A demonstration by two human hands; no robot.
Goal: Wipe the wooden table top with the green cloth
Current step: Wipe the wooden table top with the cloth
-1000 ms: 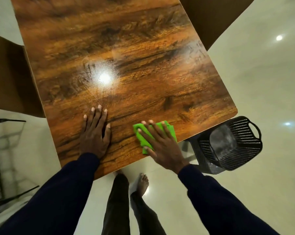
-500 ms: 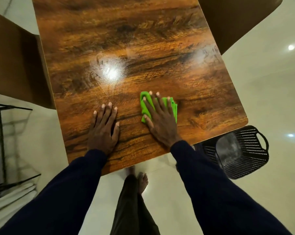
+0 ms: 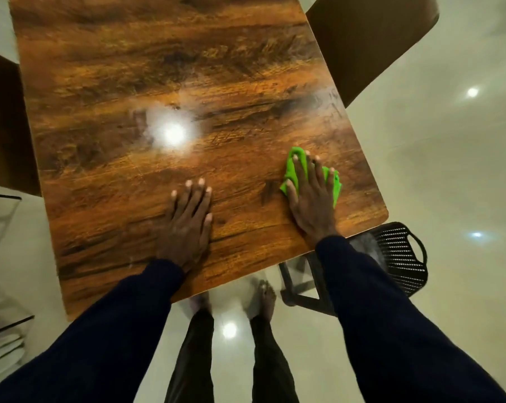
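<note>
Fingers of the right hand lie spread and flat, pressing the crumpled bright green cloth onto the glossy brown wooden table top near its right corner; the palm hides most of the cloth. The left hand rests flat, empty (fingers together). The black perforated plastic basket is half hidden. Since a moment ago, the cloth has slid rightward.

Dim, warm light; an overhead lamp glared white off the glossy counter and floor. Edges bowed; slight motion blur.
</note>
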